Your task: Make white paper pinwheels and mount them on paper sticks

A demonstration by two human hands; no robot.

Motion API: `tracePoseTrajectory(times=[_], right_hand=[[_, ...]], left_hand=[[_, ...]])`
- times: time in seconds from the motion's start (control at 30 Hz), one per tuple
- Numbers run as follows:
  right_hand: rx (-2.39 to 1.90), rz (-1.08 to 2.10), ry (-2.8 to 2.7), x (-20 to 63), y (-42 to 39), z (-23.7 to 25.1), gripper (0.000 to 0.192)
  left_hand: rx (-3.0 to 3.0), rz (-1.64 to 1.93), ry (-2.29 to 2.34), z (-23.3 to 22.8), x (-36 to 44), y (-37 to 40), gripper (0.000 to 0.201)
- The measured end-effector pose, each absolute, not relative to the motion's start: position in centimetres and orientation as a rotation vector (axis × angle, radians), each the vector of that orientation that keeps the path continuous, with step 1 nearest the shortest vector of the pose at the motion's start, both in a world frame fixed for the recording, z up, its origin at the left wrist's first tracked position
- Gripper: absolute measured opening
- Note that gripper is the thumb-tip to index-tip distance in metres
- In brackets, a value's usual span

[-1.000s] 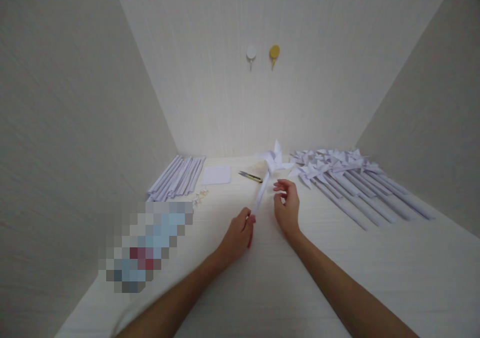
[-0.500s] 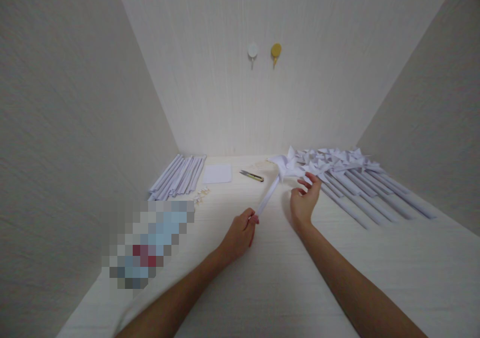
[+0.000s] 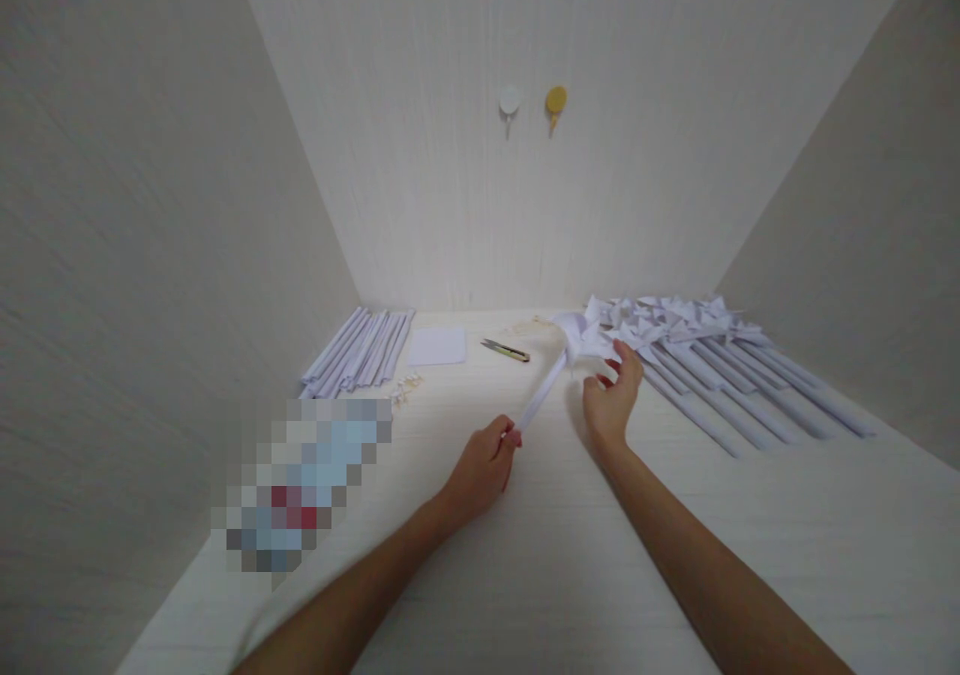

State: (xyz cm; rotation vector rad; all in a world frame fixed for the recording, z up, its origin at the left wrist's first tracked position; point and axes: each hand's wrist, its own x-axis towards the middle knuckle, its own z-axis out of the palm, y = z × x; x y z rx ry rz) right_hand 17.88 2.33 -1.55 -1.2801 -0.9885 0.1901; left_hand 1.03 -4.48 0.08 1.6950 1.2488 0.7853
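My left hand point(image 3: 480, 467) pinches the lower end of a white paper pinwheel point(image 3: 559, 365), whose rolled stick slants up to the right. Its folded head lies low beside the row of finished pinwheels point(image 3: 720, 355) on the right of the white table point(image 3: 540, 575). My right hand point(image 3: 611, 405) is at the pinwheel's head, fingers curled, fingertips touching the folded blades.
A bundle of rolled paper sticks point(image 3: 360, 351) lies at the back left, with a white paper square point(image 3: 437, 346) and small snips point(image 3: 506, 351) beside it. Small pale bits point(image 3: 405, 387) sit near the sticks. A blurred patch point(image 3: 307, 485) covers something at the left. Walls close in on three sides.
The pinwheel has swung to the right and down toward the finished row. My right hand moved from near the stick up to the pinwheel's head.
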Motion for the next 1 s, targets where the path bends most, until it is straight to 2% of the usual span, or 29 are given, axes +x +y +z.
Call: tracePoseTrajectory(times=[0.2, 0.5, 0.73, 1.0], right_hand=[[-1.312, 0.166, -0.987, 18.1, 2.3, -1.6, 0.046], [-1.345, 0.153, -0.974, 18.4, 2.6, -2.1, 0.038], [-1.332, 0.178, -1.017, 17.8, 2.2, -1.7, 0.033], [-1.179, 0.227, -1.321, 15.0, 0.5, -1.0, 0.035]], left_hand=[[1.711, 0.773, 1.28, 0.3, 1.0, -4.5, 0.023], [1.708, 0.784, 1.29, 0.4, 1.1, -4.6, 0.023], [1.686, 0.788, 1.281, 0.4, 1.1, -4.6, 0.022], [1.673, 0.818, 1.278, -0.2, 1.1, -4.3, 0.024]])
